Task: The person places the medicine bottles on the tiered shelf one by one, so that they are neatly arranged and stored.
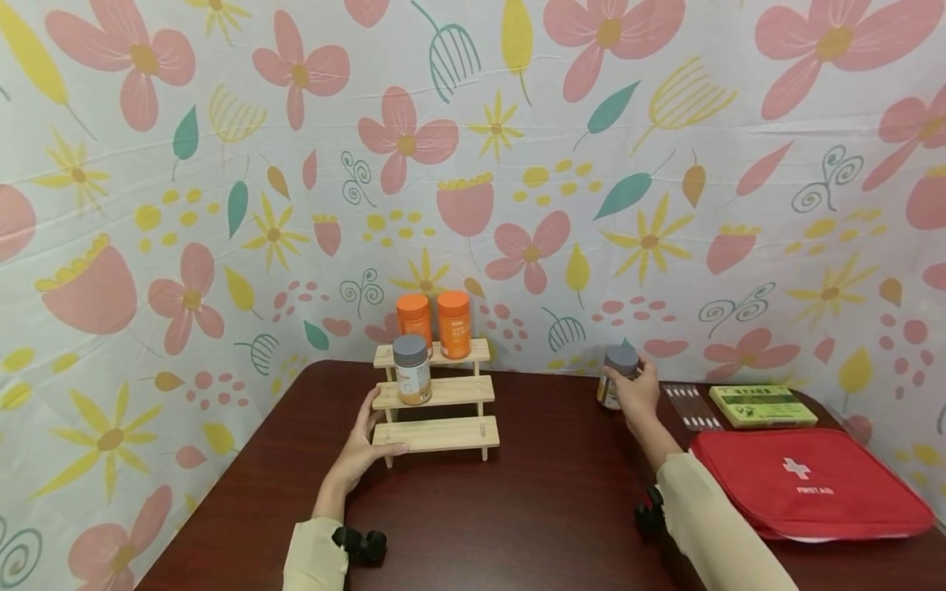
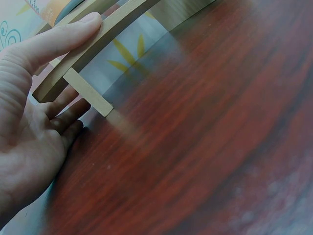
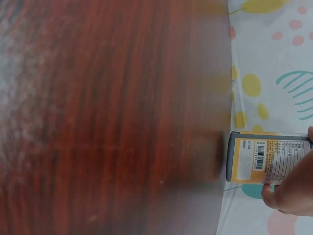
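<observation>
A three-step wooden rack (image 1: 442,435) stands on the left part of the table, its left end held by my left hand (image 1: 356,454). In the left wrist view, the thumb (image 2: 63,41) lies on a wooden step and the other fingers reach behind it. Two orange bottles (image 1: 454,326) with orange lids stand on the top step. On the middle step is a grey-lidded bottle (image 1: 413,379); the bottom step is bare. At the table's back, my right hand (image 1: 639,396) grips another grey-lidded bottle (image 3: 269,156), whose printed label and barcode show in the right wrist view.
To the right lies a red first aid pouch (image 1: 813,484). Behind it are a green and yellow box (image 1: 764,406) and a clear pack of white-tipped swabs (image 1: 692,407). A flowered cloth (image 1: 517,164) hangs along the back edge of the dark wooden table (image 1: 517,509).
</observation>
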`<state>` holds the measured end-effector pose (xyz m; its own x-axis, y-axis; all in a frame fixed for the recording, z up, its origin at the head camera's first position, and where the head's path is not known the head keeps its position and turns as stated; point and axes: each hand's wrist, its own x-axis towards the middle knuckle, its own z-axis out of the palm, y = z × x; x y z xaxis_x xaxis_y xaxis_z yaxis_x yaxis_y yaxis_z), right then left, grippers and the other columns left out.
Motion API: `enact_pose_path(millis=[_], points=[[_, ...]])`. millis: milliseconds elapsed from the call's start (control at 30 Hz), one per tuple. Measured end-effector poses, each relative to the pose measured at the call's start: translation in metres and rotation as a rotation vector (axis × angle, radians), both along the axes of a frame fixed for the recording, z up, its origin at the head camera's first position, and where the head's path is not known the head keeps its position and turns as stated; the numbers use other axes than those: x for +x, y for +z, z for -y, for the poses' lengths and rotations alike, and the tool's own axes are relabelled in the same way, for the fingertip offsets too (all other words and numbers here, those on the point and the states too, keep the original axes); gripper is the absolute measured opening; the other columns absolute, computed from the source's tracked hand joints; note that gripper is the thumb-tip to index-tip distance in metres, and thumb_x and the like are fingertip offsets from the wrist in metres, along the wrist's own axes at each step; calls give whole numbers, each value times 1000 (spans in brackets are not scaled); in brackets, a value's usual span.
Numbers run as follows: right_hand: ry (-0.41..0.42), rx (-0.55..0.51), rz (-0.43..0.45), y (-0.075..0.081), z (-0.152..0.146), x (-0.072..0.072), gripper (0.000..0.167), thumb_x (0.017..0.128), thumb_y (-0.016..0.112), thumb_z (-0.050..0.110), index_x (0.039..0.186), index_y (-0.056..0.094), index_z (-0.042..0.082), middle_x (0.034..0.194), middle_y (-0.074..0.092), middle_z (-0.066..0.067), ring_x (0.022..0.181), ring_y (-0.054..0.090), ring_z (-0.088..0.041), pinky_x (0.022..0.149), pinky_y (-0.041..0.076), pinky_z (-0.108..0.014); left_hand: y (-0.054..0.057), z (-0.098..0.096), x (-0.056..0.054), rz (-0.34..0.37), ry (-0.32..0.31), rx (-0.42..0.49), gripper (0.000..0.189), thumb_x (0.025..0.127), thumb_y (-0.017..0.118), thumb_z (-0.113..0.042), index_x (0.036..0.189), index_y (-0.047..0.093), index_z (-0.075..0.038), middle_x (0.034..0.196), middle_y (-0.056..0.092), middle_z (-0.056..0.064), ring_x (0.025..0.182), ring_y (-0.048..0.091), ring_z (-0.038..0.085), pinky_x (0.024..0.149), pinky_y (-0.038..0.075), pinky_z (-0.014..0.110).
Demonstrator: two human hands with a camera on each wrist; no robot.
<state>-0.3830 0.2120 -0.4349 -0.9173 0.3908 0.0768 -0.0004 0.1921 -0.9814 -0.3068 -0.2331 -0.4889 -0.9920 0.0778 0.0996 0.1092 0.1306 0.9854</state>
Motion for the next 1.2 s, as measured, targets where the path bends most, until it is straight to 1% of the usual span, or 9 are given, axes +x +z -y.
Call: enact_pose_path(millis=[33, 100, 167, 200, 300, 400, 633, 1000, 1200], points=[[1, 2, 0, 1, 0, 0, 76, 95, 62, 21, 155, 17, 7, 153, 33, -26, 135, 44, -39, 96, 48, -42, 0, 0, 0, -1, 0, 0, 111, 77, 80, -4, 156, 9, -35, 153, 33, 19, 127, 48, 36, 99, 44, 43], [2, -4, -4, 3, 1, 1, 75, 95, 62, 21, 155, 18, 7, 152, 34, -26, 133, 46, -39, 88, 52, -32, 0, 0, 0, -1, 1, 2, 111, 77, 80, -3, 156, 9, -35, 153, 34, 19, 126, 49, 36, 99, 44, 42], [1, -13, -10, 5, 2, 2, 75, 95, 63, 21, 154, 19, 7, 152, 34, -26, 131, 47, -39, 78, 51, -20, 0, 0, 1, -1, -3, -2, 111, 77, 80, -4, 156, 9, -36, 153, 32, 19, 128, 47, 37, 100, 44, 44], [-2, -18, -13, 6, 2, 3, 75, 95, 63, 21, 154, 20, 7, 152, 35, -26, 131, 48, -39, 78, 51, -20, 0, 0, 1, -1, -4, -3, 111, 77, 80, -4, 156, 8, -36, 154, 32, 19, 129, 47, 37, 101, 44, 45], [-6, -13, -19, 8, 2, 4, 74, 95, 63, 20, 154, 21, 6, 153, 34, -26, 135, 44, -39, 88, 51, -29, -1, -1, 1, -4, -7, 1, 111, 77, 80, -3, 156, 9, -36, 154, 31, 19, 131, 45, 38, 102, 43, 47], [-4, -8, -27, 10, 1, 6, 73, 95, 62, 18, 154, 21, 6, 153, 33, -25, 138, 41, -39, 102, 44, -48, -1, -2, 0, -5, -5, 2, 111, 77, 80, -3, 156, 9, -36, 155, 31, 19, 133, 43, 39, 102, 43, 48], [8, -17, -74, 16, 1, 5, 73, 93, 65, 16, 153, 25, 5, 153, 34, -23, 140, 39, -39, 107, 41, -49, 1, -2, 0, -6, -6, 1, 112, 77, 81, -5, 156, 8, -35, 157, 26, 20, 141, 34, 41, 105, 40, 54], [43, 35, -113, 24, 11, 8, 72, 92, 66, 15, 152, 26, 1, 150, 37, -24, 137, 41, -38, 107, 40, -49, -1, 0, 0, 4, 2, -1, 111, 77, 80, -4, 156, 8, -35, 155, 29, 19, 133, 44, 39, 103, 42, 48], [92, 23, -126, 30, 19, 12, 74, 93, 66, 15, 152, 24, 1, 151, 36, -25, 140, 37, -39, 110, 38, -49, 1, -1, 0, -7, -5, 1, 111, 78, 80, -4, 156, 8, -35, 155, 29, 19, 133, 44, 38, 102, 42, 46]])
